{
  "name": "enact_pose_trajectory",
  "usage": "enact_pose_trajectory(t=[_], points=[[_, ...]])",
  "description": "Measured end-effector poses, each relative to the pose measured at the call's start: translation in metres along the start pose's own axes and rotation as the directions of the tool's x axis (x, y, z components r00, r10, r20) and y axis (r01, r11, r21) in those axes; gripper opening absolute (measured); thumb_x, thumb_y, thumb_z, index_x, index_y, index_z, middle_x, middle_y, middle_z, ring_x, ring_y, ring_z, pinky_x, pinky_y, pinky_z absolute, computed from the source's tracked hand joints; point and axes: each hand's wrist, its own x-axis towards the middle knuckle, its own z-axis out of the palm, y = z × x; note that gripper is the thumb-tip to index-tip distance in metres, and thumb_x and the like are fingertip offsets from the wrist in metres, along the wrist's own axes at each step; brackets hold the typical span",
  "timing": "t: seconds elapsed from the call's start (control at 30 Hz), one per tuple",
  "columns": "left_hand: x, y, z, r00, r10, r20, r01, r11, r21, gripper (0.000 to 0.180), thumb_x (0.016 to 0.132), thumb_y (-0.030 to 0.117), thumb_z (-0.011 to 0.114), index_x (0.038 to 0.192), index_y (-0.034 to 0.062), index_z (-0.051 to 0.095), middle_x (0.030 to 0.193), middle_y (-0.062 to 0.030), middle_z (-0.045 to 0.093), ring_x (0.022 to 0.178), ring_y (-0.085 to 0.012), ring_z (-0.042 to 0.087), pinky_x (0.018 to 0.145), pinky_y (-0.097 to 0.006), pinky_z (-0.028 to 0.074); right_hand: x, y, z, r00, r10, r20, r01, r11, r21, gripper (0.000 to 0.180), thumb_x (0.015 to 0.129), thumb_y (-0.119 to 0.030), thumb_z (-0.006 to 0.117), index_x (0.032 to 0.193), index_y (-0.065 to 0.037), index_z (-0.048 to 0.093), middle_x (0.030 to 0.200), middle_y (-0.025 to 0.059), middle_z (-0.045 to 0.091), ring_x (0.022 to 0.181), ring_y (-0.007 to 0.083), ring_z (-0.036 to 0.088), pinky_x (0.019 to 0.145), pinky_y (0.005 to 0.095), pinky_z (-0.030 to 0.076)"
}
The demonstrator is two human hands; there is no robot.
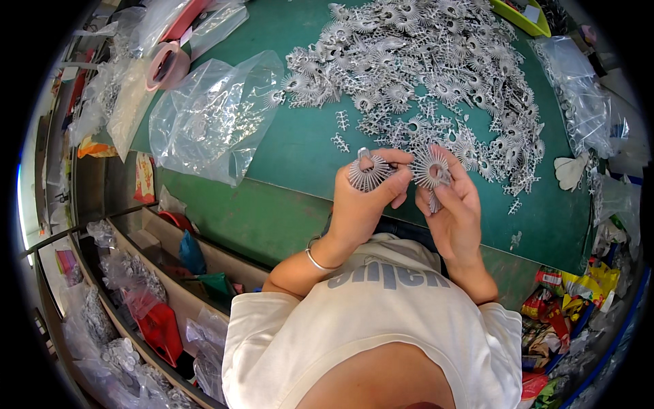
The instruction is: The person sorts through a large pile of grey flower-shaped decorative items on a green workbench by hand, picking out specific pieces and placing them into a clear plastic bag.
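My left hand point(354, 211) is closed round a silver ring-shaped part point(368, 178) with fine spokes fanning out from a central hole. Thumb and fingertips pinch at its right side, close to the other hand. Between the fingers of my right hand point(455, 217) is a similar silver spoked ring point(430, 168), tilted with its face up. A narrower spoked piece shows beneath it, partly covered by the fingers. Just beyond both hands lies a large heap of silver parts point(402, 65), spoked rings mixed with small branched pieces. Two branched pieces point(341, 120) lie apart at its left.
A green-topped table point(300, 146) carries the heap. Clear plastic bags point(211, 116), a roll of tape point(167, 66) and a pink tray point(184, 19) occupy its left side. A yellow-green bin point(521, 15) stands far right, near a white glove point(571, 170). Open drawers point(191, 238) flank me at left.
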Motion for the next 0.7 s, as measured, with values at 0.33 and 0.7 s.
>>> enact_pose_trajectory(t=[0.33,0.7], points=[[-0.004,-0.005,0.003,0.965,0.249,-0.083,-0.241,0.966,0.089,0.019,0.080,-0.005,0.056,0.098,-0.0064,0.056,0.079,-0.0057,0.054,0.059,-0.0086,0.049,0.050,-0.020,0.039,-0.001,0.001,-0.001,0.997,-0.008,0.077,0.006,0.999,0.037,0.028,0.089,-0.008,0.049,0.117,0.001,0.047,0.111,0.0128,0.055,0.084,0.0117,0.055,0.064,0.0229,0.043],[-0.008,-0.006,0.006,0.966,0.247,-0.073,-0.238,0.965,0.113,0.019,0.080,-0.006,0.057,0.099,-0.0052,0.056,0.081,-0.0050,0.053,0.059,-0.0075,0.049,0.050,-0.019,0.039,0.004,0.006,-0.010,0.993,-0.083,0.085,0.087,0.996,-0.035,0.026,0.092,-0.015,0.046,0.110,0.003,0.051,0.104,0.0121,0.060,0.073,0.0105,0.055,0.060,0.0226,0.044]])
